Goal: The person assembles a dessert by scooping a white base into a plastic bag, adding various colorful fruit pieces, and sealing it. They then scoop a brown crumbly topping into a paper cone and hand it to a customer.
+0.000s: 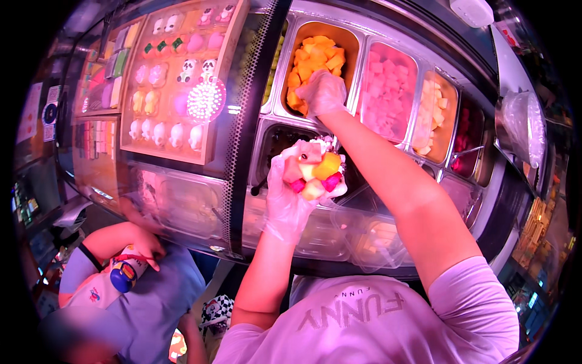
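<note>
In a clear glove, my left hand (284,206) is closed around a serving of fruit cubes (313,172), held over a dark-filled steel pan (273,145). Pink, orange, pale and magenta pieces top it, with a white crumbly part at the back; whatever lies underneath is hidden by my fingers. My right hand (326,94), also gloved, reaches into a pan of orange mango cubes (318,54). Its fingers are curled down against the mango, and what they pinch is hidden.
Right of the mango stand pans of pink cubes (391,91), pale cubes (430,115) and dark red fruit (467,130). Clear lidded tubs (370,239) line the near edge. Behind a left-hand divider sits a tray of animal-shaped sweets (173,79). Another person (145,285) stands lower left, holding a bottle.
</note>
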Tool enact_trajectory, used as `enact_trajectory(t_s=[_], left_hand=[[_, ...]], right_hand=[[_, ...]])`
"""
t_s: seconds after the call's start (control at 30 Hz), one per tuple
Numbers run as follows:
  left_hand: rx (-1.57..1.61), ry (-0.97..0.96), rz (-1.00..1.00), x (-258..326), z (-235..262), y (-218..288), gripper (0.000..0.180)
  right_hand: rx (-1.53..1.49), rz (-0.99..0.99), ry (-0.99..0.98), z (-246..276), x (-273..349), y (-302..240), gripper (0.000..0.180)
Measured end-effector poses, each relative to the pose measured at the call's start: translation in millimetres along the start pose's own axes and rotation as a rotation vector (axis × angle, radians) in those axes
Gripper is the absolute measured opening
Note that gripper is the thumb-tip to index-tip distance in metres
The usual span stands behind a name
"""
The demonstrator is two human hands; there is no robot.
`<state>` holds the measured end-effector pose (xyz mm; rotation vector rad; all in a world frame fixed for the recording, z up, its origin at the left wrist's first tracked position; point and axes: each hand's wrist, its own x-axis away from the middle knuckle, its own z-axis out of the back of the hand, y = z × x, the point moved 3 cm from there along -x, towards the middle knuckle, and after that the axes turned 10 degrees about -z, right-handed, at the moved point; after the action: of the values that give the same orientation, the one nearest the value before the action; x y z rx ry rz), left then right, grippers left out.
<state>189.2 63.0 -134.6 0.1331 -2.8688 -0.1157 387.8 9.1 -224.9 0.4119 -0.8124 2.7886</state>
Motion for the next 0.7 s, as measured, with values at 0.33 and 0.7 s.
enact_trajectory(t_s=[0.33,0.7], left_hand=[[-0.093,-0.040,-0.026,-2,7,7,0.053],[-0.109,0.113,-0.099,-1,-27,9,0.058]], right_hand=[[-0.099,0.049,-0.097,19,3,-2,0.026],[-0.301,0.899,-0.429,175,158,-46,0.029]])
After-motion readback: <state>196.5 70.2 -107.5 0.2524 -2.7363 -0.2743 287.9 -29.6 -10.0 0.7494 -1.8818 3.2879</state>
